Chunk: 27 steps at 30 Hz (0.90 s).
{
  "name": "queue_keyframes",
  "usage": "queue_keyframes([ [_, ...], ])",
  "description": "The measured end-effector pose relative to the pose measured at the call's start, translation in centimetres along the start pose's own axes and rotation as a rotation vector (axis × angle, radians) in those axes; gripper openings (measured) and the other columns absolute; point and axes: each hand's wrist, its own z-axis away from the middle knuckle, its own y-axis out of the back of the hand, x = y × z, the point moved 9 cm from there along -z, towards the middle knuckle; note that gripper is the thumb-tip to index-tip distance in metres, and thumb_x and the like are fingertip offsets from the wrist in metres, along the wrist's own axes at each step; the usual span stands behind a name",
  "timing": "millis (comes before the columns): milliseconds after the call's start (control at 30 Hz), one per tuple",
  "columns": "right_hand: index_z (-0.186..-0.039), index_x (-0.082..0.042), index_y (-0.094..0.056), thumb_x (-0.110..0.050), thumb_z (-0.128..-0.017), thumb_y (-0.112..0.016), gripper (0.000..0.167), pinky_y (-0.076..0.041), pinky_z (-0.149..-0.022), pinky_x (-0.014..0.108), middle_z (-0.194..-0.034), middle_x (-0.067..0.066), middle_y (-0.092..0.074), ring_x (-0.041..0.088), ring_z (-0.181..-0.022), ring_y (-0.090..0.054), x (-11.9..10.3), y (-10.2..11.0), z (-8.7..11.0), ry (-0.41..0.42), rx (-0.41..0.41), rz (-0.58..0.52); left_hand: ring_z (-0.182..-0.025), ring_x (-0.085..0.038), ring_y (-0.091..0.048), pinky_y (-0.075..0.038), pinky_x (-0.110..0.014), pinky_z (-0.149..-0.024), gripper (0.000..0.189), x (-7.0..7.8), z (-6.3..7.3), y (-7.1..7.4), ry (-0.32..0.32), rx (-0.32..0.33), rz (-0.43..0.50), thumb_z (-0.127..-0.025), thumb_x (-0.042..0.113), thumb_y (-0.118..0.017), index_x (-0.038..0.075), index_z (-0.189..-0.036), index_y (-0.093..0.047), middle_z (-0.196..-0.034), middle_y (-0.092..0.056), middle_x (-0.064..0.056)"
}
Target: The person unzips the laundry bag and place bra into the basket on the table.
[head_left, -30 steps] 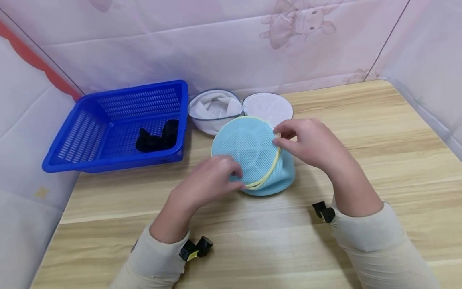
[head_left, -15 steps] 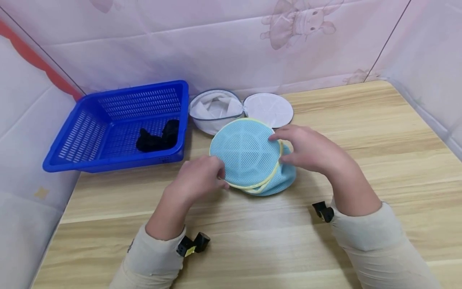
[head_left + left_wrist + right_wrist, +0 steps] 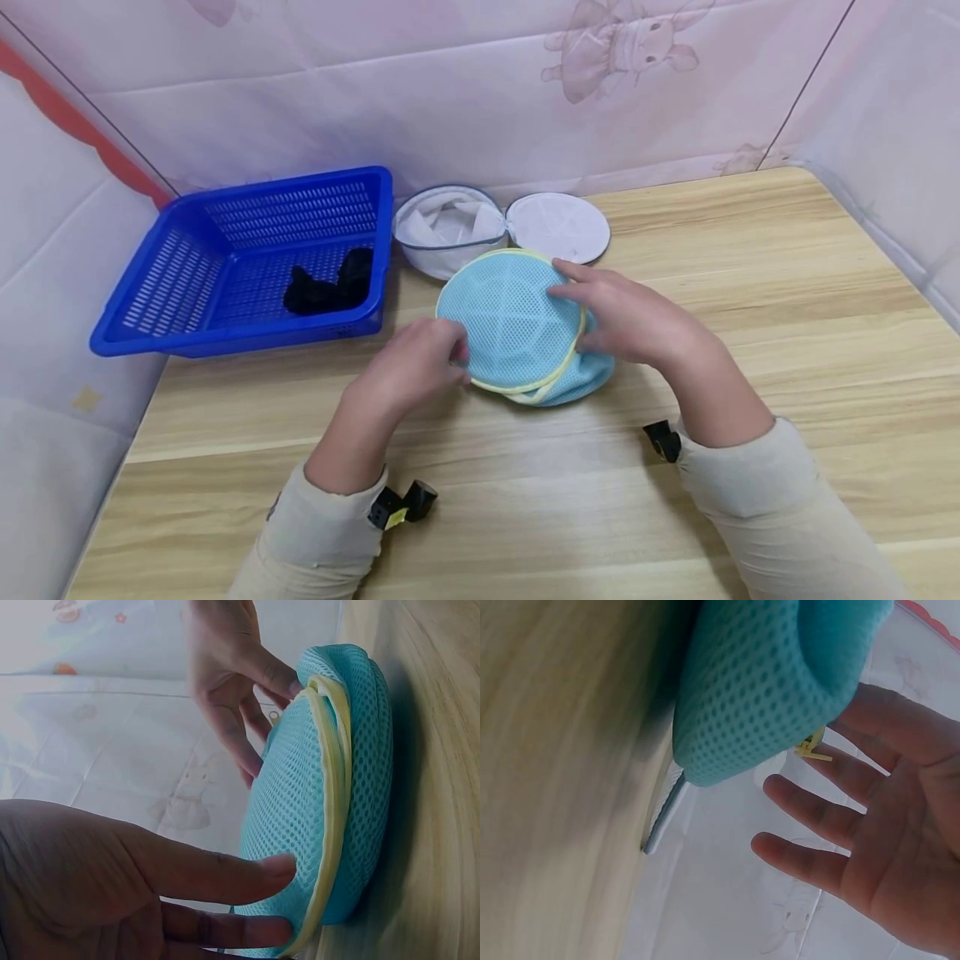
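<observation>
A round light-blue mesh laundry bag (image 3: pixel 502 325) with yellow trim stands mid-table, its flat lid over the squashed body. My left hand (image 3: pixel 408 362) is at the lid's left edge. In the left wrist view its thumb and fingers (image 3: pixel 217 874) extend over the mesh near the yellow trim, with a gap between them. At the bag's right side is my right hand (image 3: pixel 630 321), fingertips over the lid and thumb low by the rim. The right wrist view shows its fingers (image 3: pixel 817 810) spread and fairly straight, beside a yellow zipper pull (image 3: pixel 814 746).
Behind the blue bag lies a white mesh laundry bag (image 3: pixel 442 260), unzipped, its round lid (image 3: pixel 558 227) folded out to the right. A blue plastic basket (image 3: pixel 217 339) at the left holds a black cloth item (image 3: pixel 326 290). Printed wall panels (image 3: pixel 450 100) border the wooden table (image 3: pixel 540 508).
My left hand has shifted left along the lid's edge. The right hand has loosened from its pinch at the rim and spread over the lid's right side. The lid has shifted slightly.
</observation>
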Motion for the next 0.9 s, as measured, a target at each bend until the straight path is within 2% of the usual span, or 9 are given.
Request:
queue_keyframes([
  [133, -0.139, -0.003, -0.054, -0.010, -0.083, -0.077, 0.061, -0.034, -0.113, 0.052, -0.159, 0.017, -0.029, 0.040, -0.143, -0.034, 0.2, 0.0, -0.1, 0.010, 0.014, -0.002, -0.080, -0.019, -0.056, -0.049, -0.034, -0.074, 0.013, 0.1, -0.1, 0.3, 0.001, 0.013, 0.016, -0.081, 0.004, -0.077, 0.010, -0.082, -0.065, -0.085, -0.063, -0.002],
  [233, -0.137, -0.002, -0.056, -0.017, -0.085, -0.077, 0.058, -0.034, -0.113, 0.053, -0.158, 0.019, -0.032, 0.040, -0.141, -0.037, 0.3, 0.1, -0.1, 0.016, 0.032, -0.010, -0.085, -0.021, -0.057, -0.049, -0.037, -0.079, 0.014, 0.3, 0.0, 0.7, -0.004, 0.046, 0.009, -0.080, -0.002, -0.074, 0.009, -0.086, -0.067, -0.090, -0.064, -0.005],
  [433, -0.138, -0.005, -0.057, -0.028, -0.088, -0.074, 0.057, -0.033, -0.113, 0.053, -0.156, 0.018, -0.035, 0.040, -0.141, -0.037, 1.0, 0.1, -0.1, -0.006, 0.045, -0.039, -0.088, -0.025, -0.058, -0.050, -0.040, -0.079, 0.024, 0.5, 0.3, 2.1, -0.014, 0.187, 0.009, -0.077, -0.010, -0.068, 0.009, -0.091, -0.068, -0.097, -0.060, -0.008],
  [533, -0.139, -0.007, -0.055, -0.031, -0.090, -0.071, 0.056, -0.032, -0.114, 0.054, -0.156, 0.018, -0.035, 0.040, -0.141, -0.037, 1.4, 0.1, -0.1, -0.023, 0.035, -0.062, -0.086, -0.025, -0.057, -0.050, -0.040, -0.077, 0.026, 0.6, 0.6, 3.0, -0.019, 0.271, 0.008, -0.078, -0.009, -0.070, 0.011, -0.095, -0.067, -0.100, -0.058, -0.007],
  [667, -0.140, -0.007, -0.054, -0.032, -0.091, -0.069, 0.057, -0.031, -0.114, 0.054, -0.155, 0.018, -0.036, 0.039, -0.141, -0.037, 1.7, 0.1, 0.0, -0.026, 0.026, -0.084, -0.084, -0.024, -0.056, -0.049, -0.041, -0.073, 0.025, 0.6, 0.9, 3.9, -0.015, 0.351, -0.012, -0.082, 0.000, -0.074, 0.014, -0.102, -0.068, -0.104, -0.058, -0.004],
  [833, -0.143, -0.005, -0.050, -0.032, -0.088, -0.069, 0.064, -0.031, -0.114, 0.053, -0.154, 0.019, -0.038, 0.038, -0.142, -0.037, 1.4, 0.1, -0.1, -0.005, 0.029, -0.107, -0.095, -0.024, -0.060, -0.051, -0.043, -0.080, 0.019, 0.6, 1.2, 4.5, -0.018, 0.393, 0.024, -0.086, 0.008, -0.075, 0.015, -0.103, -0.070, -0.109, -0.059, -0.003],
  [900, -0.143, -0.005, -0.049, -0.031, -0.089, -0.069, 0.063, -0.035, -0.112, 0.052, -0.149, 0.018, -0.045, 0.036, -0.137, -0.043, 1.2, 0.3, -0.2, 0.003, 0.051, -0.120, -0.100, -0.023, -0.060, -0.052, -0.043, -0.084, 0.017, 0.7, 1.3, 4.7, -0.026, 0.404, 0.050, -0.088, 0.009, -0.073, 0.014, -0.103, -0.070, -0.111, -0.059, -0.004],
])
